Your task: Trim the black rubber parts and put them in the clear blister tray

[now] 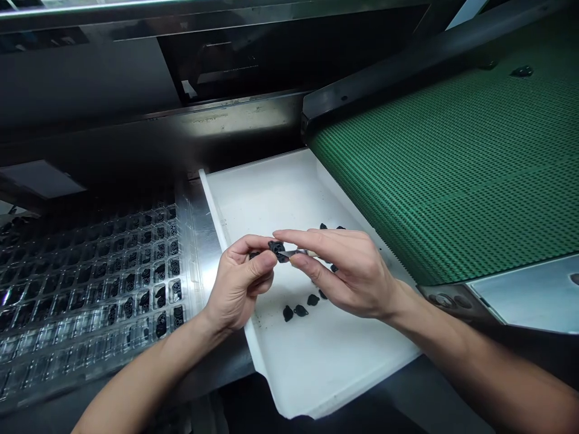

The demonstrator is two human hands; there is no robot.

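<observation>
Over a white tray (316,367) my two hands meet. My left hand (244,277) pinches a small black molded part (276,247) between thumb and fingers. Another dark piece (254,255) shows at its curled fingers. My right hand (350,265) is closed around a small knife (299,252) with a pale handle, mostly hidden by the fingers. The metal blade tip touches the black part or lies right against it; I cannot tell which. Several similar black parts (300,310) lie on the tray below and behind my right hand.
To the left, clear plastic blister trays (136,289) hold rows of black parts. A green mesh conveyor belt (452,175) on the right carries a few dark pieces (522,71) at its far end. A metal machine housing (217,123) stands behind the white tray.
</observation>
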